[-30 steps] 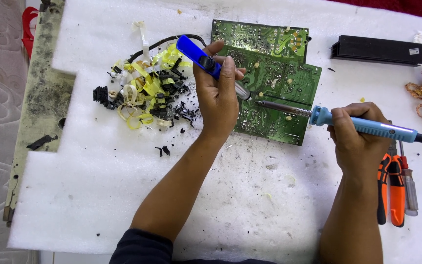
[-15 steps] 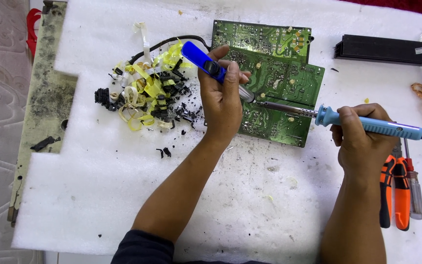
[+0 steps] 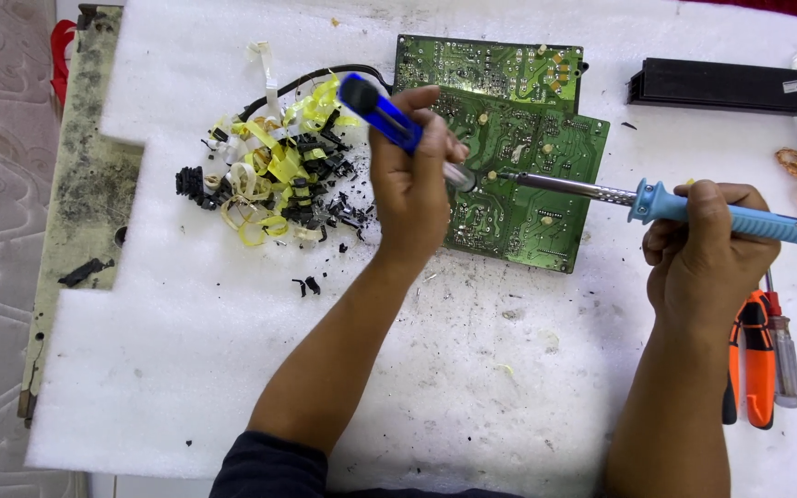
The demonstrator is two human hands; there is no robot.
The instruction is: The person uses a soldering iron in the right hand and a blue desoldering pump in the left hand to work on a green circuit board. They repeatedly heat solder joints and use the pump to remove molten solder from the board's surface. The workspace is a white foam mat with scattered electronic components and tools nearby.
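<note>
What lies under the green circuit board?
The green circuit board lies on white foam sheet. What is directly beneath it is covered; the left hand hides part of its surface.

A green rectangular circuit board (image 3: 518,157) lies flat, solder side up, far and centre on the surface. A blue-handled soldering iron (image 3: 694,207) lies nearly level, metal tip on the board. A blue desoldering pump (image 3: 394,120) slants, its nozzle beside that tip.

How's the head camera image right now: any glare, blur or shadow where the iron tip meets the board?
Head view: light is even and soft, with only faint shadows under both arms; the green circuit board is sharp, without glare; the soldering iron tip is crisp; the left hand gripping the blue desoldering pump is slightly soft; the white foam sheet looks bright but keeps its texture.
</note>
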